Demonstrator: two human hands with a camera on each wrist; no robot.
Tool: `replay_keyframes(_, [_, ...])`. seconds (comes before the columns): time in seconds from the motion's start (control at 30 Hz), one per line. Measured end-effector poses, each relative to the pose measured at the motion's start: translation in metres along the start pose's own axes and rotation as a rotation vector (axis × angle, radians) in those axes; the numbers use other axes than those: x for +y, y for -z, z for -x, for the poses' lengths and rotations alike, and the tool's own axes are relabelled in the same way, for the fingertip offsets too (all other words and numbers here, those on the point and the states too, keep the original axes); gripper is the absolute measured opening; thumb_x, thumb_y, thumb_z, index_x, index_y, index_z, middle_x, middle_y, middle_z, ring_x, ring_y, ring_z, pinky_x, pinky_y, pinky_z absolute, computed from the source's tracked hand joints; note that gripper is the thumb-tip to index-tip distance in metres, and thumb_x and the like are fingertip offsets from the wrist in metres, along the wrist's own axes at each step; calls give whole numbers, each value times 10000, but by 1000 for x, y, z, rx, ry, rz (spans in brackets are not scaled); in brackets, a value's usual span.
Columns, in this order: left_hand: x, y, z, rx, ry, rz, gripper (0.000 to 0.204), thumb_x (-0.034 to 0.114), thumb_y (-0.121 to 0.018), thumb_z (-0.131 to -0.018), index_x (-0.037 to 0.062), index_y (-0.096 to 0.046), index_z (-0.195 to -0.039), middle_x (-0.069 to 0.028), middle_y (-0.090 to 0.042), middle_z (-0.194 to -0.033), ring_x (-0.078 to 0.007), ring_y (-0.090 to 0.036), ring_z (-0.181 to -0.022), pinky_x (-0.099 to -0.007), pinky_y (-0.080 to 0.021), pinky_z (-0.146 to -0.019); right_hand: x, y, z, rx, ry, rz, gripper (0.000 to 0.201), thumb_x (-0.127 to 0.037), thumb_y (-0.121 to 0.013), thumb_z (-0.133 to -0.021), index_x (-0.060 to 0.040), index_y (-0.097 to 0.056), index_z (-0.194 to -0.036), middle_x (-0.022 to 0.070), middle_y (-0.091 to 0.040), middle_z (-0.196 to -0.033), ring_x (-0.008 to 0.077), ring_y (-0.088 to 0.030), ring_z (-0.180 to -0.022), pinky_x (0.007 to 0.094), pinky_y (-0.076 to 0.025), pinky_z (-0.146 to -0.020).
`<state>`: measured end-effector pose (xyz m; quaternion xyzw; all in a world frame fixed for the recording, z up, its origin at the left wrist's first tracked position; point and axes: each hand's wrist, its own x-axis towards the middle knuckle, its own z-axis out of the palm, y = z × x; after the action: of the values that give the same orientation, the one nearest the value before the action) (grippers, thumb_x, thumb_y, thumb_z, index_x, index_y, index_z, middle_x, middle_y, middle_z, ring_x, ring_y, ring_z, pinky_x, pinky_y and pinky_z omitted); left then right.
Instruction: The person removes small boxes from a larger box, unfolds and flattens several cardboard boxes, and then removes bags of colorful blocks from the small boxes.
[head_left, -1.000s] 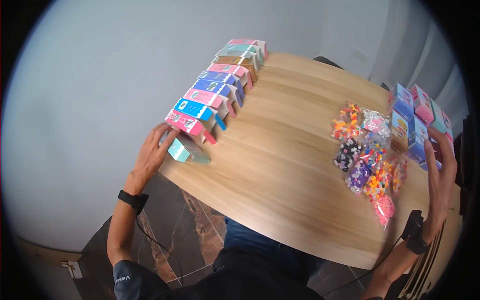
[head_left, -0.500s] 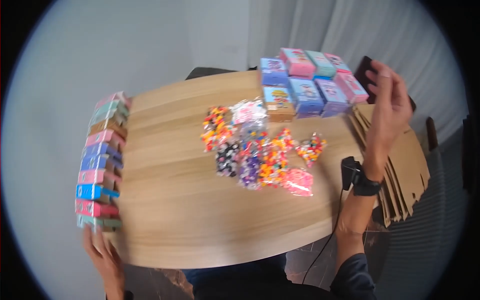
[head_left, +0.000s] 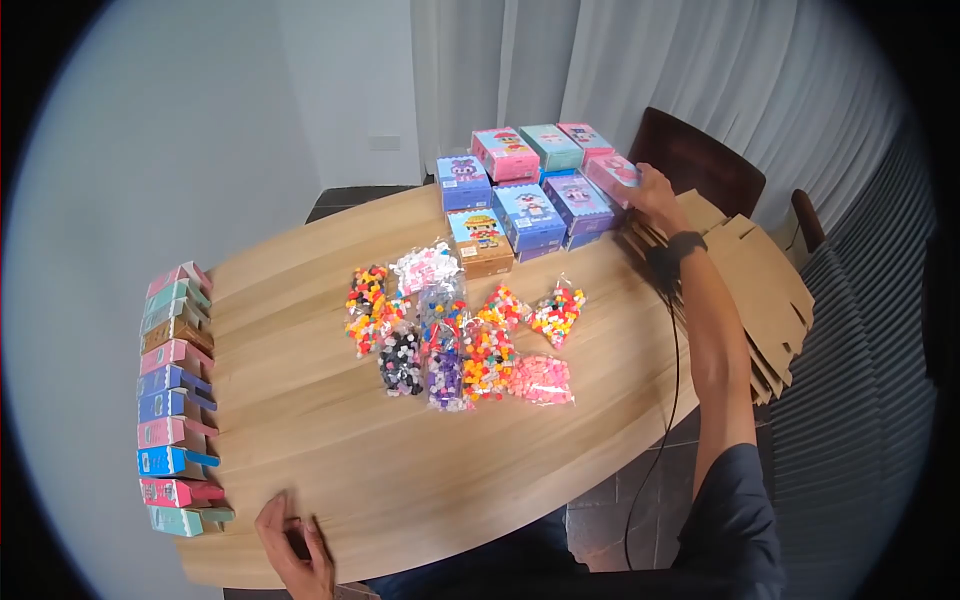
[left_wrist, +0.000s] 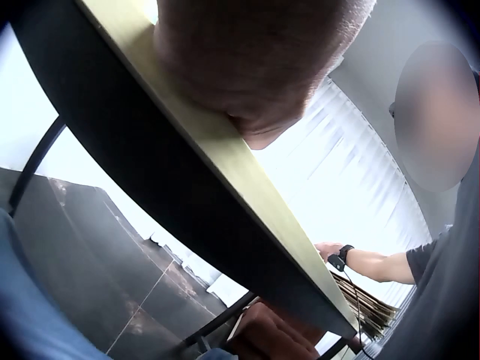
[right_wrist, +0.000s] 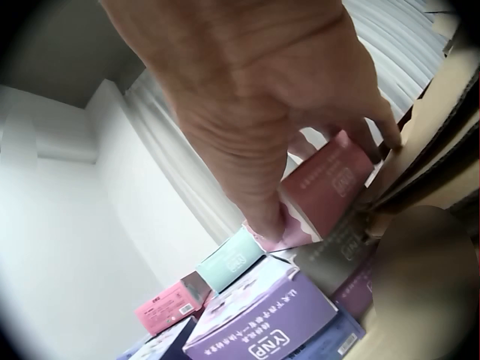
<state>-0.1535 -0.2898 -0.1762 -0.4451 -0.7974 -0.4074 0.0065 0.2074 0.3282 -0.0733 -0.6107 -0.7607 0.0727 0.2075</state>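
Note:
My right hand [head_left: 660, 203] grips a pink box [head_left: 610, 178] at the right end of the closed boxes. In the right wrist view, the fingers and thumb of that hand [right_wrist: 262, 105] straddle the pink box [right_wrist: 326, 187], which tilts above a purple box [right_wrist: 262, 315]. Loosely bent and holding nothing, my left hand [head_left: 295, 550] is at the table's near edge, right of a mint box [head_left: 176, 521] with its flap out. The left wrist view has this hand [left_wrist: 255, 67] by the table edge, its fingers mostly hidden.
A row of boxes with open flaps, one of them blue [head_left: 163, 461], lines the left side of the table [head_left: 300, 430]. Bags of coloured beads, including a pink bag [head_left: 541, 380], lie mid-table. Flattened cardboard [head_left: 755, 270] and a dark chair [head_left: 700, 160] are at the right.
The view has turned right. My right hand has come down onto the pink box and taken hold of it. My left hand has left the mint box, which now stands in line with the row.

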Motion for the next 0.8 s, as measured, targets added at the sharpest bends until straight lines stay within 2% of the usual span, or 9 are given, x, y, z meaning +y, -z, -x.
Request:
replay_keyframes(0.03, [1, 0, 0, 0, -59, -44, 399, 18, -593, -994, -26, -536, -1386, -165, -548, -1348, -238, -562, -1082, -320, -486, -858, -3, 1, 2, 4, 6, 2, 956, -618, -782, -770, 41, -548, -1421, 312, -580, -1384, 436, -570, -1299, 457, -474, -1070])
replay_keyframes(0.1, [-4, 4, -1, -16, -48, -13, 426, 26, -603, -988, -24, -526, -1403, -166, -537, -1373, -248, -564, -1134, -330, -493, -887, -29, 5, 32, 426, 92, -114, 933, -583, -788, -815, 54, -525, -1445, 264, -637, -1350, 372, -606, -1285, 432, -487, -1062])
replay_keyframes(0.17, [-2, 2, 0, -8, -26, 13, 453, 35, -613, -981, -21, -517, -1421, -167, -527, -1399, -258, -565, -1185, -341, -501, -916, -85, 25, 99, 263, 240, -686, 767, -445, -765, -911, 53, -533, -1446, 190, -643, -1367, 294, -611, -1292, 400, -489, -1063])
replay_keyframes(0.3, [40, 0, -44, -261, 103, 793, 1043, 90, -858, -792, 76, -253, -1641, -206, -346, -1614, -366, -372, -1499, -519, -462, -1129, -148, -22, 220, -441, 191, -1801, 673, -221, -703, -996, 4, -404, -1555, 126, -552, -1472, 207, -553, -1340, 377, -433, -1134])
replay_keyframes(0.37, [90, -11, -83, -439, 160, 842, 1363, 163, -996, -646, 108, -100, -1672, -155, -273, -1670, -326, -276, -1559, -511, -462, -1141, -182, -48, 275, -753, 223, -1818, 774, -208, -711, -990, -30, -291, -1616, 110, -474, -1546, 217, -481, -1415, 384, -398, -1173])
replay_keyframes(0.5, [122, -47, -126, -562, 257, 1110, 1142, 117, -969, -695, 79, -259, -1589, -126, -465, -1504, -256, -471, -1423, -459, -480, -1135, -225, -50, 305, -999, 486, -1529, 851, -222, -715, -981, -59, -221, -1653, 124, -314, -1659, 270, -348, -1522, 410, -346, -1208])
replay_keyframes(0.63, [108, -49, -140, -421, 38, 940, 968, 58, -944, -696, 57, -382, -1485, -129, -532, -1366, -262, -562, -1288, -409, -511, -1072, -221, -30, 257, -1017, 732, -1490, 868, -204, -713, -977, -65, -203, -1666, 139, -201, -1715, 308, -253, -1574, 447, -292, -1230])
replay_keyframes(0.7, [90, -58, -146, -76, -410, 226, 940, 6, -918, -630, 36, -437, -1437, -171, -536, -1293, -355, -568, -1193, -438, -517, -986, -235, -11, 261, -832, 705, -1466, 823, -171, -732, -959, -43, -285, -1639, 155, -360, -1640, 295, -420, -1484, 426, -415, -1150])
replay_keyframes(0.8, [83, -67, -147, -1, -437, 232, 919, -4, -910, -583, 36, -483, -1396, -199, -523, -1264, -417, -527, -1160, -467, -495, -962, -262, 3, 271, -501, 845, -795, 718, -136, -789, -907, -70, -478, -1551, 129, -663, -1332, 215, -665, -1114, 342, -550, -924])
